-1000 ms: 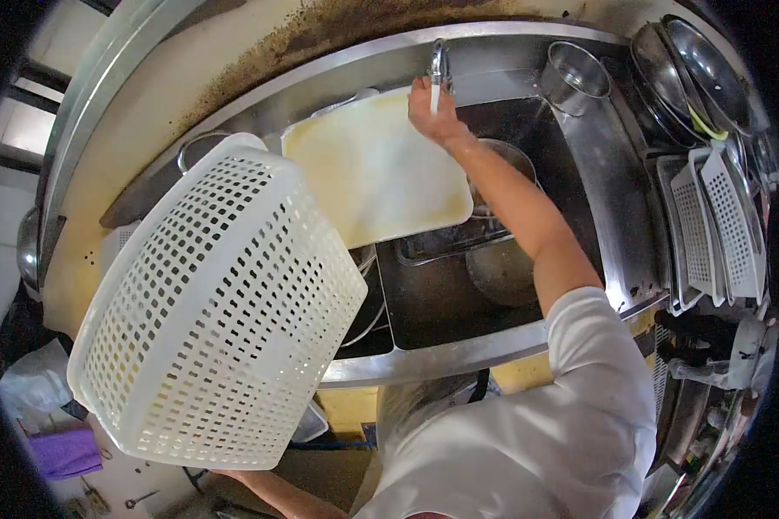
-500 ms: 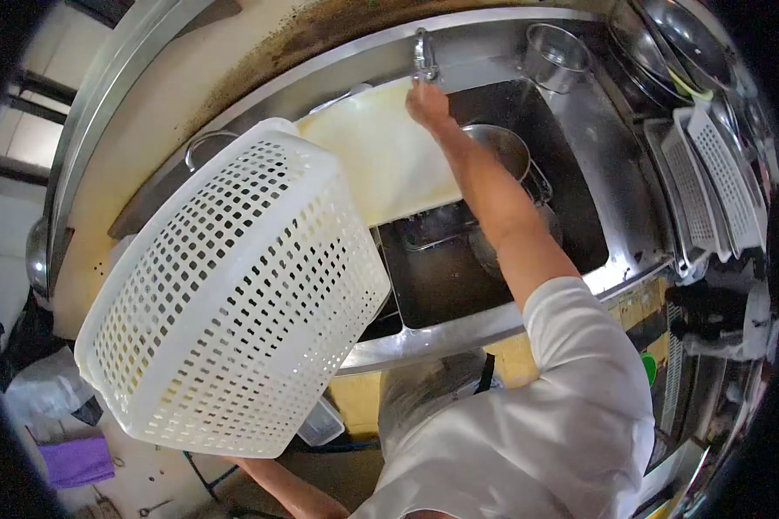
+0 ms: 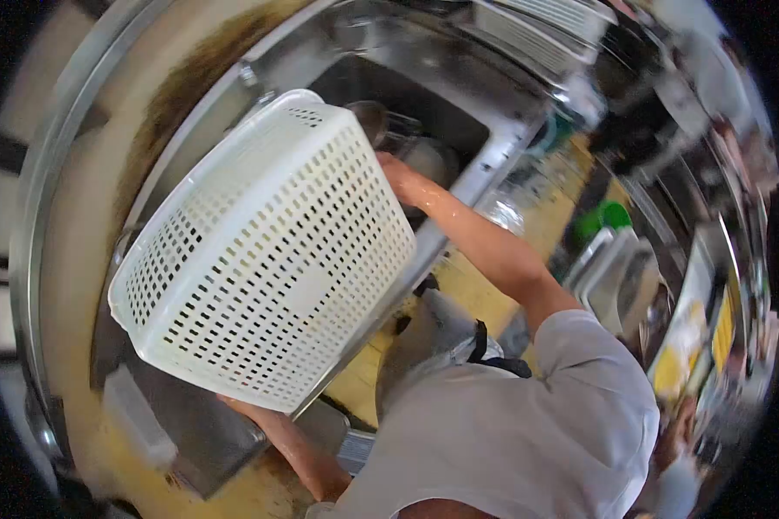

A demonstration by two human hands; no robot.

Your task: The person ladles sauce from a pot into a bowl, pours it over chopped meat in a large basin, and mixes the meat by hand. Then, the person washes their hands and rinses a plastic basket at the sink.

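Observation:
A large white perforated plastic basket is held tilted on its side in front of me, over the sink's edge. My left hand holds it from the lower end, the fingers hidden behind it. At the basket's right side is my right hand, up against its wall with the fingers mostly out of sight. Behind the basket, the dark sink basin holds a metal pan and other metalware, partly covered from view.
A faucet stands at the sink's back wall. White rectangular baskets are stacked past the sink's far end. To the right are a green container and blurred trays. Another person's hand shows at the lower right.
My right hand has left the faucet and come to the basket's side. My view has swung to the right, and the white board across the sink is now mostly hidden.

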